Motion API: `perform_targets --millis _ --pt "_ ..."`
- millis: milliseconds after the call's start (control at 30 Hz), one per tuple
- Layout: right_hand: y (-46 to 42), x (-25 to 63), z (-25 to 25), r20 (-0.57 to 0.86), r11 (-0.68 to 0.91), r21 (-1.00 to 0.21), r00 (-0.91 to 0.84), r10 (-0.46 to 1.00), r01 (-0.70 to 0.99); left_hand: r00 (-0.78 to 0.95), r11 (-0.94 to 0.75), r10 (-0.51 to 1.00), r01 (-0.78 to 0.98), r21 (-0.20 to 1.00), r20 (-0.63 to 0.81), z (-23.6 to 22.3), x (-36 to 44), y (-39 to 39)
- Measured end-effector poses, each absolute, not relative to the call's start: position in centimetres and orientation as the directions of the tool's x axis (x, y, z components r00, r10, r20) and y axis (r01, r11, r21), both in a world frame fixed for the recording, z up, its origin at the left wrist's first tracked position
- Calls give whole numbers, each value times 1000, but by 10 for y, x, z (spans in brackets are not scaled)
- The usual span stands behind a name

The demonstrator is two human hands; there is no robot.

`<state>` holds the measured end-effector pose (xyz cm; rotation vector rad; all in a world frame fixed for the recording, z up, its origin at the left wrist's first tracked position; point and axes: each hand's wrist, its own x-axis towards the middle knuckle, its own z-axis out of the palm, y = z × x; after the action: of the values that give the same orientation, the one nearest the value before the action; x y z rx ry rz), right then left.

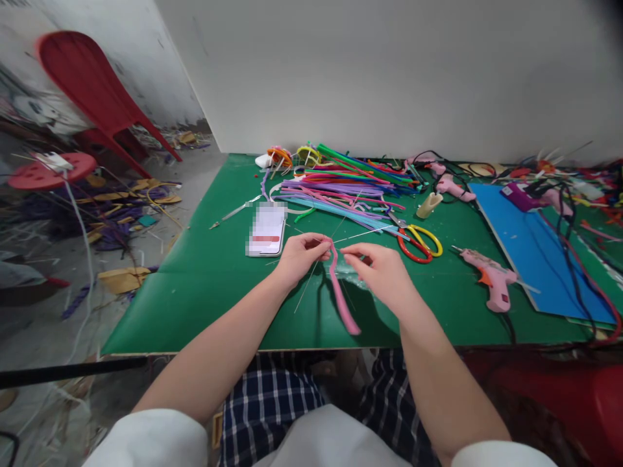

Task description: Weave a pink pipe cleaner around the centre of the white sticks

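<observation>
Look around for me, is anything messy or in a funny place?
Yes, the grey concrete floor on the left looks messy, with flat brown and purple scraps strewn about. Also odd: a white cable dangles from the round red plastic stool down among them. I can't see any spilled liquid.

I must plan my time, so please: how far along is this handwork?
Looks done: thin sticks fan out from the left hand. In hand: its fingers pinch the pink strip. Seemingly left: the strip's tail is loose near the right hand; coloured strips lie heaped.
</observation>
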<state>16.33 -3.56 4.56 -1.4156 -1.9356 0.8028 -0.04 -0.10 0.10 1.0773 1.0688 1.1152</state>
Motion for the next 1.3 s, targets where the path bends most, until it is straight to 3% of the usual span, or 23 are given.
perform_targets --millis 100,233,533,767,1067,1300 --pt "-34 161 42 198 269 -689 -182 963 673 82 87 994 -118 989 -77 -1 0 -1" --pt "-35 145 33 193 219 -640 -121 974 737 29 5 1000 -89 996 -2 -3 1 -1" --pt "-33 133 22 221 235 -663 -115 969 711 27 -65 997 -48 997 66 -3 2 -4" --pt "-34 134 23 292 247 -567 -89 952 786 16 -114 993 17 993 114 -2 2 -5" --pt "-32 130 15 346 317 -690 -89 934 651 -19 -164 986 69 984 165 -4 1 -5" --pt "-27 128 11 216 231 -867 -85 973 441 -46 -172 982 148 974 181 -3 -1 -6"
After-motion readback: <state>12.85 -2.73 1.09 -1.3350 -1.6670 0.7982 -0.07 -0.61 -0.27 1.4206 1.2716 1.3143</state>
